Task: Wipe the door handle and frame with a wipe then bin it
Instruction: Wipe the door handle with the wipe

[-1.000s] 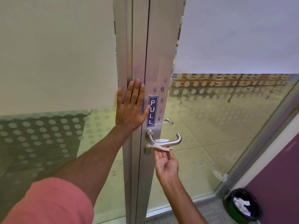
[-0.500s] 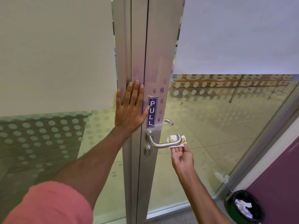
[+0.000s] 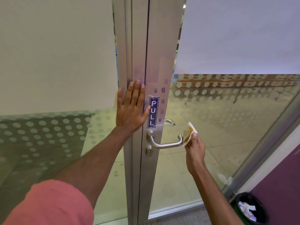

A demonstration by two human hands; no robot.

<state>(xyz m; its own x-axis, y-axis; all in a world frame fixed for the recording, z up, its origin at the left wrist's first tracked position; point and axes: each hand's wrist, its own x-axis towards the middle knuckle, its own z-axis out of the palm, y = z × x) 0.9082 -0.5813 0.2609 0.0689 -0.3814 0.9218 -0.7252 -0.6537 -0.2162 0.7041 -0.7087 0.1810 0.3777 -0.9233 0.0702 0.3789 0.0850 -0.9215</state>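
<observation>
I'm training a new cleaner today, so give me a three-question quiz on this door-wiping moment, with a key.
1. True or false: the left hand grips the door handle.
2. Which hand holds the wipe? A) left B) right C) neither
3. Fill in: the sign on the frame above the handle reads ____.

Key:
1. False. The left hand lies flat on the metal frame, beside the sign.
2. B. The right hand pinches the wipe at the handle's free end.
3. PULL.
</observation>
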